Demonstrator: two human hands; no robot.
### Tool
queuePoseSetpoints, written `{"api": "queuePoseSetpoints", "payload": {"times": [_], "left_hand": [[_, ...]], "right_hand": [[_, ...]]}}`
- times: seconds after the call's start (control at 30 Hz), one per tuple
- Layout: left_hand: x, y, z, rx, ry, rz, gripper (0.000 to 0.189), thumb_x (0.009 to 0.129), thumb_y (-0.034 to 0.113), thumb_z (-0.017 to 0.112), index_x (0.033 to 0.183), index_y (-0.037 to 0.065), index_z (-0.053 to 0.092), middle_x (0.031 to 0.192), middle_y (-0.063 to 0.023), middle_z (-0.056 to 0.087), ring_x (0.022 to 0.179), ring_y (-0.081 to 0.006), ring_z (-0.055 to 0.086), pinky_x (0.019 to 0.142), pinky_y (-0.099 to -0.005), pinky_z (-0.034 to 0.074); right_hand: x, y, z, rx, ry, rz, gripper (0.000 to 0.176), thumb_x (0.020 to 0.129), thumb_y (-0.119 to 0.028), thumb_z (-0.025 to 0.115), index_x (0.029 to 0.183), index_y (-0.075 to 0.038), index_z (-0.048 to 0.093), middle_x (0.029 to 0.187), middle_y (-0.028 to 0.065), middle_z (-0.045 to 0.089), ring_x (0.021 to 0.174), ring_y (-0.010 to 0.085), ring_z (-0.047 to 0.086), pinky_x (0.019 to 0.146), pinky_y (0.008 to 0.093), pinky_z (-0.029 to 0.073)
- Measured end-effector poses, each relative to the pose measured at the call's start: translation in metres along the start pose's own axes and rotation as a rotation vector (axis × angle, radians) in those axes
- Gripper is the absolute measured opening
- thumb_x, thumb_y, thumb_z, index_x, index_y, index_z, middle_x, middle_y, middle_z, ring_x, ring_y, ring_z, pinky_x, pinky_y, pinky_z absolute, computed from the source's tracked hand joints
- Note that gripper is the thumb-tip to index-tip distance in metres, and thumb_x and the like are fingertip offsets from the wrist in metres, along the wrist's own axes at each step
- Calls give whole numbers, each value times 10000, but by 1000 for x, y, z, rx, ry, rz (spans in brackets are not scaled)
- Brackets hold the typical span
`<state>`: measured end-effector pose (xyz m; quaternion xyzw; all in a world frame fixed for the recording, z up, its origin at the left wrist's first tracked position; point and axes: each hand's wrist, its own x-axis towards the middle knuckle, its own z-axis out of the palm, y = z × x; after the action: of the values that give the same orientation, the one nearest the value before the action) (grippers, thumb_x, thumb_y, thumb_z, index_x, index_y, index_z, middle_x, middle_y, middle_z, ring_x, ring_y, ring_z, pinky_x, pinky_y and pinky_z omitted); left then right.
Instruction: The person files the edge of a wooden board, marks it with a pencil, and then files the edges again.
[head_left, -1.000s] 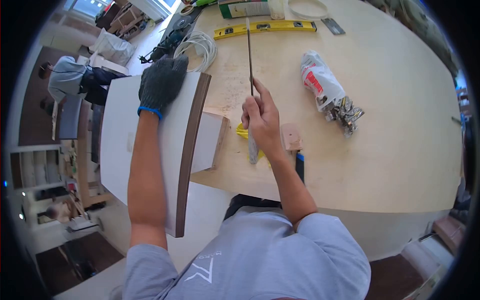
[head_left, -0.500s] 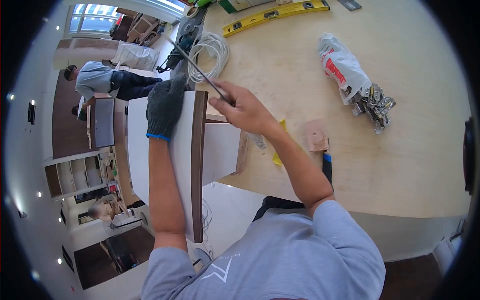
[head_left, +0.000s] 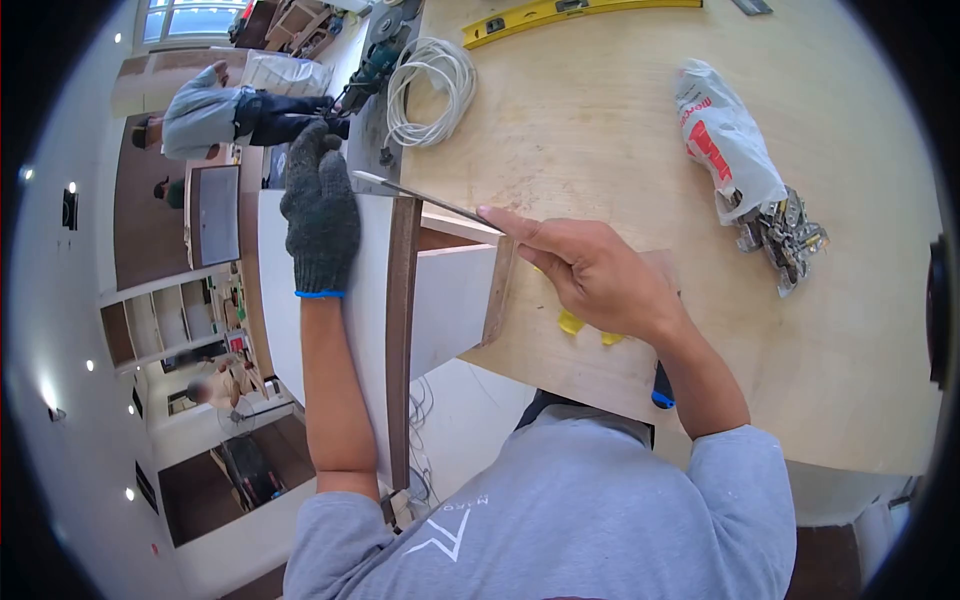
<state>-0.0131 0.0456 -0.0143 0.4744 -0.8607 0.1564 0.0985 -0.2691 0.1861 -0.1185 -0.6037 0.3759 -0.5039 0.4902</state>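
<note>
- Slim metal tool (head_left: 440, 204) lies clamped in the fingers of the bare right hand (head_left: 605, 275), the index finger stretched along it, above the near left part of the counter (head_left: 850, 380).
- Its pale tip points away to the left, and its length passes across the far end of the brown edge (head_left: 402, 300) of a white panel (head_left: 375, 250).
- Left hand (head_left: 322, 220), in a dark knitted glove with a blue cuff, lies on the far end of that panel with its fingers pointing forward.
- From this wide, curved view I cannot tell whether the tool touches the edge, nor whether the gloved fingers grip the panel or only rest on it.
- Behind the brown edge, a white box (head_left: 452, 300) with a raw wood rim reaches onto the counter.
- Near the right hand are yellow scraps (head_left: 570, 322) and a blue-tipped handle (head_left: 662, 388), partly hidden by the forearm.
- Farther forward lies a coil of white cable (head_left: 428, 135), with a teal power tool (head_left: 370, 70) to its left.
- To the right, a white and red bag (head_left: 735, 160) spills metal fittings (head_left: 785, 245).
- Along the far side sits a yellow spirit level (head_left: 560, 14).
- Well apart, at far left, another person (head_left: 205, 115) stands in a grey shirt.
</note>
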Motion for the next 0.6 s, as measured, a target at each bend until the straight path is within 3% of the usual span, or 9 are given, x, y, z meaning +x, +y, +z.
{"api": "queuePoseSetpoints", "payload": {"times": [0.1,0.13,0.27,0.37,0.4,0.6], "left_hand": [[-2,16,-11,102,40,-20,422,1006,203,376,1354,-8,488,1414,-213,485,1230,-345,543,1010,-422,449],[0,20,-13,-145,8,-171,461,992,100,397,1442,3,381,1534,-196,321,1319,-329,462,1056,-407,423],[1,4,7,-315,185,-153,462,991,96,426,1441,1,383,1497,-205,381,1256,-299,524,1012,-356,455],[4,25,11,-381,327,-270,445,868,4,539,1312,39,530,1297,-217,546,1123,-373,584,936,-422,503],[4,27,10,-358,340,-284,449,872,5,538,1319,38,522,1312,-219,531,1135,-376,575,944,-422,497],[-4,12,-1,64,172,53,476,892,11,530,1365,32,477,1401,-230,443,1205,-396,521,989,-425,462]], "right_hand": [[8,1,-1,-96,-13,-11,427,959,-134,532,1380,-209,530,827,179,629,790,348,611,727,424,483],[11,0,-5,-152,-25,-10,424,961,-142,530,1379,-211,531,832,173,633,795,344,612,723,422,483],[17,0,-28,-182,-134,2,431,963,-144,506,1387,-221,522,856,150,637,814,334,609,728,430,472],[16,-8,-49,-224,-205,38,442,957,-136,491,1390,-223,519,872,142,637,827,335,606,736,434,469],[17,-15,-55,-234,-241,73,442,956,-135,487,1389,-222,521,874,143,636,830,336,606,738,434,469],[48,-9,-26,-320,-249,21,497,948,-100,509,1420,-250,481,814,140,611,759,316,598,703,422,470]]}}
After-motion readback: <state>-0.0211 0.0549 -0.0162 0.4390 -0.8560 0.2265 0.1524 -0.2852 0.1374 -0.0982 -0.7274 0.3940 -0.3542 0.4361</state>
